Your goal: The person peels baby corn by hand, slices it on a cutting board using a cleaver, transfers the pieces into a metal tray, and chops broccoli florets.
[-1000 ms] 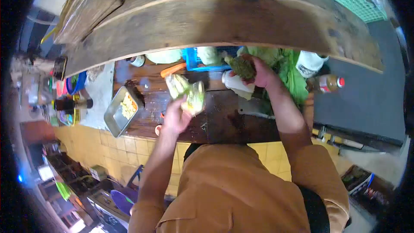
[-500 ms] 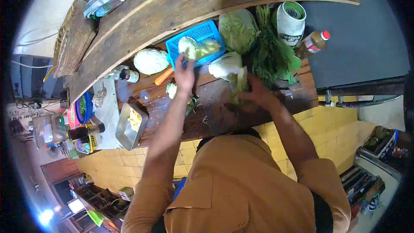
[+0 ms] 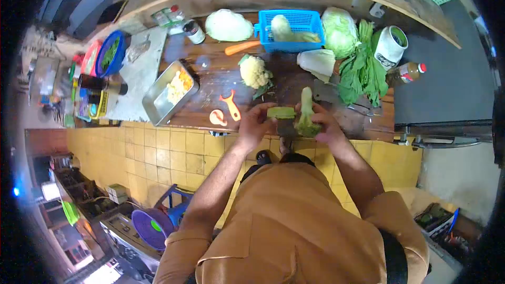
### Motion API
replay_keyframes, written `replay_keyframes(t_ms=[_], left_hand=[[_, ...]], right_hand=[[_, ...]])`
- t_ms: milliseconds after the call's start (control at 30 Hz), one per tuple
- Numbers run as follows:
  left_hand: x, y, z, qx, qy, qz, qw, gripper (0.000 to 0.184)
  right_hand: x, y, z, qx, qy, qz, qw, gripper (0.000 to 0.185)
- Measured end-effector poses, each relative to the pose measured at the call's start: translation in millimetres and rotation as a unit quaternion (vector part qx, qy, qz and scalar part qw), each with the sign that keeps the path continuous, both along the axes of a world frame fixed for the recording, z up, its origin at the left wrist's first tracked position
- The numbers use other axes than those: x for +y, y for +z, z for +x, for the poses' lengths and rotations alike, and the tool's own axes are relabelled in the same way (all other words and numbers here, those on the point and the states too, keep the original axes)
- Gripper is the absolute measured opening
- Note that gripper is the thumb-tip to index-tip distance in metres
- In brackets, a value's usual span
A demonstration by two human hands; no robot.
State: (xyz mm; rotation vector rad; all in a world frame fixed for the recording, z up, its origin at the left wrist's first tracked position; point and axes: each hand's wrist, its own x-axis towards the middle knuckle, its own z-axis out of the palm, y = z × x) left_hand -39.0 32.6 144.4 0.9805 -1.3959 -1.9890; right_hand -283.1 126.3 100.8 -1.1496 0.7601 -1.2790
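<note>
Near left, a rectangular grey metal tray (image 3: pixel 156 104) holds cut vegetables; rightward, the left hand (image 3: pixel 254 127) pinches 1 pale-green oblong piece (image 3: pixel 282 112), and the right hand's (image 3: pixel 331 127) fingers grip 1 long-stalked green broccoli (image 3: pixel 306 105), seemingly mid-handling; reaching far calls for skirting the white leafy cabbage (image 3: pixel 316 63)

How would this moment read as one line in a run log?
left hand: grip on pale green piece | right hand: grip on broccoli, stem away from body | table: cauliflower, orange peeler, carrot
</note>
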Motion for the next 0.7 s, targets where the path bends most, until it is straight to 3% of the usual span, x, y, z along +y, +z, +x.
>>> replay_keyframes(t_ms=[33,67,100,133,200,233,300,367,400,533,567,600,633,667,700], left_hand=[[4.6,4.3,7.5,0.041,0.032,-0.014,0.999,0.04],[8.0,6.8,16.2,0.043,0.038,-0.014,0.998,0.04],[11.5,9.3,24.6,0.07,0.051,-0.005,0.996,0.04],[16.2,11.7,32.0,0.096,0.064,0.006,0.993,0.04],[25.9,22.0,43.0,0.101,0.064,-0.018,0.993,0.04],[29.9,26.4,46.7,0.104,0.061,-0.044,0.992,0.041],[35.8,22.1,51.9,0.117,0.055,-0.05,0.99,0.042],[41.3,26.7,52.5,0.041,0.044,-0.181,0.982,0.041],[43.4,31.1,51.9,0.04,0.046,-0.182,0.981,0.041],[50.0,44.8,38.7,0.029,0.065,-0.168,0.983,0.035],[52.6,45.6,34.0,0.039,0.089,-0.148,0.984,0.03],[56.0,45.2,28.7,0.038,0.09,-0.149,0.984,0.03],[59.2,44.4,22.6,0.121,0.122,-0.052,0.984,0.024],[60.6,43.5,15.4,0.201,0.153,0.047,0.966,0.019],[60.8,44.2,7.7,0.199,0.156,0.046,0.966,0.019]], right_hand=[[-0.2,7.9,3.3,-0.162,0.042,0.114,0.979,0.053],[-0.6,15.1,5.8,-0.322,0.052,0.229,0.917,0.049],[3.6,16.5,15.0,-0.32,0.055,0.232,0.917,0.049],[9.6,18.0,23.0,-0.018,-0.052,0.138,0.989,0.047],[8.8,38.7,40.1,-0.14,-0.193,0.381,0.894,0.044],[8.7,31.2,40.9,-0.138,-0.192,0.381,0.894,0.044],[7.0,-4.4,37.3,0.092,-0.193,0.443,0.871,0.039],[-7.6,-44.8,31.0,0.103,-0.204,0.393,0.89,0.035],[-14.8,-54.7,27.3,0.113,-0.217,0.345,0.906,0.031],[-39.1,-31.9,23.4,0.113,-0.233,0.372,0.891,0.038],[-39.1,-37.3,18.4,0.339,-0.266,0.232,0.872,0.042],[-38.5,-35.5,13.0,0.54,-0.281,0.075,0.79,0.046],[-35.4,-32.6,3.3,0.539,-0.28,0.073,0.791,0.046],[-28.2,-29.3,-9.0,0.478,-0.23,0.143,0.836,0.045],[-18.3,-21.1,-19.5,0.411,-0.175,0.212,0.869,0.045]])
